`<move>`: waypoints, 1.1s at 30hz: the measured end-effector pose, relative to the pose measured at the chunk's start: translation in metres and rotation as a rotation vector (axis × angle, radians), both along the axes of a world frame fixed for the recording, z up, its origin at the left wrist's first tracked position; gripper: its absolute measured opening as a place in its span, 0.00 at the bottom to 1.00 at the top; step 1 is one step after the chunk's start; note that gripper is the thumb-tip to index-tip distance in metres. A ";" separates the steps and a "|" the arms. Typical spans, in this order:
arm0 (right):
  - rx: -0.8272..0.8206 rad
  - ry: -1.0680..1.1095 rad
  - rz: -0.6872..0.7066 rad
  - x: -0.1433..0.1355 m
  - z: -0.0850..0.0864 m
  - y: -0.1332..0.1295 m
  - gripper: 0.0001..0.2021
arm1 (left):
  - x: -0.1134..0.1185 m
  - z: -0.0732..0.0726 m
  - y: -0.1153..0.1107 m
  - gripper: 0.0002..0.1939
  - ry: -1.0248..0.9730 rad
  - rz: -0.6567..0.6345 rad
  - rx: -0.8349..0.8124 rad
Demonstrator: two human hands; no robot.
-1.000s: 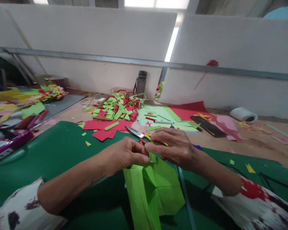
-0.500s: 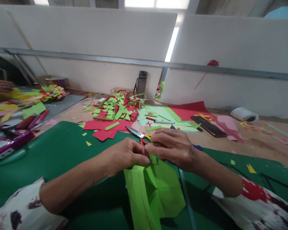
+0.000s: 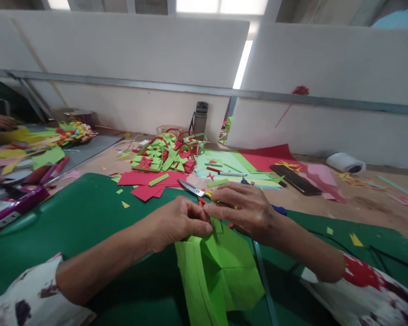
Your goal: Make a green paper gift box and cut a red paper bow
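The folded bright-green paper piece (image 3: 236,271) is located above the dark-green mat (image 3: 64,217), its upper edge pinched between thumb and fingers of the left hand (image 3: 183,219) and gripped by the fingers of the right hand (image 3: 243,210), near red-and-yellow-handled metal scissors (image 3: 192,189).

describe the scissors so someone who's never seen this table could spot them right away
Find the big green mat, then the person's two hands near its middle. The scissors lie just beyond the fingers, tips toward the red paper, handles partly hidden. Shiny metal blades with red and yellow handles set them apart from the flat paper around.
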State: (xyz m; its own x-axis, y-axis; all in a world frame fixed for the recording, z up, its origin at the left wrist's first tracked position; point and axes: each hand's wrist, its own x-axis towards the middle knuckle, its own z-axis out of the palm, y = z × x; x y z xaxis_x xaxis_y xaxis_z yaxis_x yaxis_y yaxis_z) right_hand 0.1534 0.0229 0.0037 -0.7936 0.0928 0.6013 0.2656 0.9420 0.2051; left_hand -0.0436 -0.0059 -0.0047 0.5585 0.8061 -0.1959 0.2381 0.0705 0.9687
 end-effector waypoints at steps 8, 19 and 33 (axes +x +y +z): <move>-0.765 0.317 -0.451 -0.006 0.033 -0.033 0.08 | 0.000 0.008 -0.006 0.09 -0.046 0.112 0.067; -1.183 0.204 -0.498 -0.023 0.031 -0.046 0.05 | 0.003 0.015 -0.014 0.07 -0.056 0.157 0.209; -1.086 0.269 -0.445 -0.027 0.027 -0.042 0.03 | 0.003 0.015 -0.014 0.05 -0.118 0.183 0.188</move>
